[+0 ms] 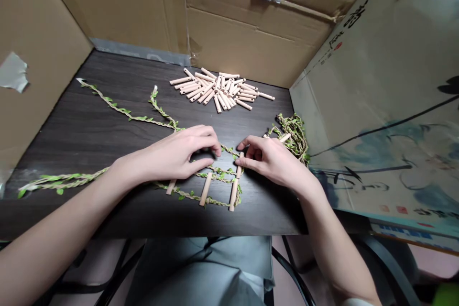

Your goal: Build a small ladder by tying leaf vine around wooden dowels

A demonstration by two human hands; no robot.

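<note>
My left hand (182,153) rests palm down on a small ladder (206,189) made of short wooden sticks tied between two leafy green vine cords, its fingers curled and pinching the upper cord. My right hand (270,158) pinches the top of the rightmost wooden rung (234,191) and the vine there. Both hands lie on the dark wooden table (89,129), fingertips nearly meeting. What lies under the left palm is hidden.
A pile of loose wooden sticks (220,90) lies at the back of the table. A bundle of vine cord (294,134) sits by my right hand, and long vine strands (122,110) trail left. Cardboard walls (251,33) and a printed paper bag (387,105) surround the table.
</note>
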